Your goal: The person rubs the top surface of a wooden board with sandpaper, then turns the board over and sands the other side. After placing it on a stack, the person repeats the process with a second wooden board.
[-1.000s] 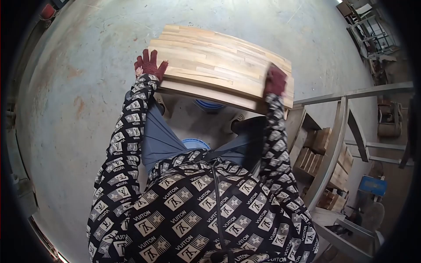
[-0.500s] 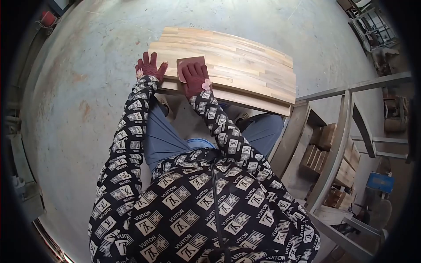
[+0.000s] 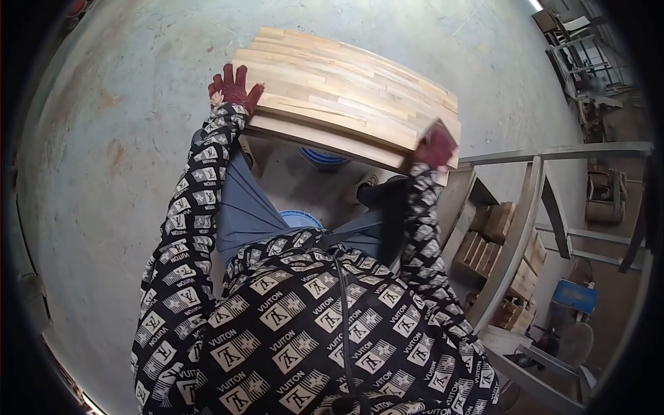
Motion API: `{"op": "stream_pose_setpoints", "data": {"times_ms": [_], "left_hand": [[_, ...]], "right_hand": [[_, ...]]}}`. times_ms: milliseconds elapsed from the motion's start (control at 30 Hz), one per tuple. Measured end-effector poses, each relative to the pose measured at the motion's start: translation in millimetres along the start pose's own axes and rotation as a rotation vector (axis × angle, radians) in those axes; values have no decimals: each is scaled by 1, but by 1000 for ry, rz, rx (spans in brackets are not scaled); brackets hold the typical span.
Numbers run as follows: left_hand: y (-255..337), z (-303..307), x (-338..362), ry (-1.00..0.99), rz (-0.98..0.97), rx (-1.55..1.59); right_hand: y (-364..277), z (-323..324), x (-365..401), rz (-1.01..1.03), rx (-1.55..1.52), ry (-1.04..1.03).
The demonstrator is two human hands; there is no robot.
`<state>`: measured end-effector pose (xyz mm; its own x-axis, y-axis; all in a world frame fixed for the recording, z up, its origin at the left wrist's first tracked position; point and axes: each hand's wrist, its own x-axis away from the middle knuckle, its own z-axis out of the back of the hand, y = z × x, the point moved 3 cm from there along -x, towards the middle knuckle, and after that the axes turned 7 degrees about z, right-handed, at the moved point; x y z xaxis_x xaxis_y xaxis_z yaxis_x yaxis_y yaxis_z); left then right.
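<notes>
A light wooden panel [image 3: 339,86] made of glued strips lies across in front of me, on top of another board [image 3: 315,135] whose near edge sticks out. My left hand [image 3: 236,90], in a dark red glove, rests on the panel's left end with fingers spread. At the right end, my gloved right hand [image 3: 436,149] is smeared by motion. It holds a brownish sheet of sandpaper [image 3: 437,126], partly hidden by the hand and seemingly tilted at the panel's near right corner.
A grey metal frame [image 3: 529,207] stands close on the right, with wooden crates [image 3: 482,250] inside it and a blue box [image 3: 575,296] beyond. Below the boards is a blue tub [image 3: 323,159]; another blue round thing [image 3: 301,219] shows between my legs. Concrete floor [image 3: 152,90] lies left.
My right hand has swept with the sandpaper from the panel's left part to its right end. My left hand has stayed on the left end. The view has shifted slightly.
</notes>
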<state>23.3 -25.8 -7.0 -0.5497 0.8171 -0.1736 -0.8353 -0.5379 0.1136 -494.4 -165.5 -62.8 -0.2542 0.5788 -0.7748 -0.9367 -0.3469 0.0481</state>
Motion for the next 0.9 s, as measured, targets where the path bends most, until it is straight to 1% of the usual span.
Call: {"op": "stream_pose_setpoints", "data": {"times_ms": [33, 100, 167, 233, 267, 333, 367, 400, 433, 467, 500, 533, 567, 600, 633, 700, 733, 800, 833, 900], "left_hand": [[-1, -1, 0, -8, -2, 3], [-2, -2, -1, -8, -11, -6], [-5, -8, -2, 24, -11, 41], [-6, -12, -3, 9, -11, 27], [-7, -15, -4, 7, 2, 7], [-9, -23, -5, 6, 21, -29], [-8, -22, -4, 1, 23, -29], [-7, -17, -3, -13, 17, -14], [-6, -14, -2, -28, 14, 4], [-6, -15, -2, -35, 26, 10], [-5, -16, -2, -4, 13, 22], [-5, -17, -2, 28, 0, 36], [-3, -10, 0, 22, 12, 43], [1, 2, 2, -20, 9, 35], [3, 9, 4, -61, 4, 27], [4, 11, 4, -61, 17, 39], [4, 14, 4, -70, 16, 34], [5, 15, 4, -71, 16, 25], [3, 10, 3, -59, 22, 20], [1, 3, 2, -39, 7, -2]], "right_hand": [[-44, 2, -13, -10, -95, -105], [-146, 11, -23, 98, -316, -161], [-238, 24, -28, 260, -457, -221], [-297, 53, -42, 438, -492, -216], [-297, 65, -55, 428, -493, -208], [-290, 75, -68, 432, -751, -529], [-271, 41, -38, 390, -695, -358], [-239, 29, -34, 268, -688, -397], [-198, 25, -30, 238, -647, -327], [-146, -1, -13, 141, -636, -274], [-91, -11, -3, 119, -510, -262], [-51, 6, -8, 110, -365, -212], [-7, 9, -4, 115, -234, -160], [30, 22, -11, -25, -286, -354], [42, 52, -29, 16, -307, -339], [63, 40, -20, 145, 24, -242], [50, 33, -21, 74, 27, -265], [-16, 18, -30, 34, -96, -241], [-57, 12, -33, 64, -189, -224], [-159, 6, -36, 167, -366, -212]]}}
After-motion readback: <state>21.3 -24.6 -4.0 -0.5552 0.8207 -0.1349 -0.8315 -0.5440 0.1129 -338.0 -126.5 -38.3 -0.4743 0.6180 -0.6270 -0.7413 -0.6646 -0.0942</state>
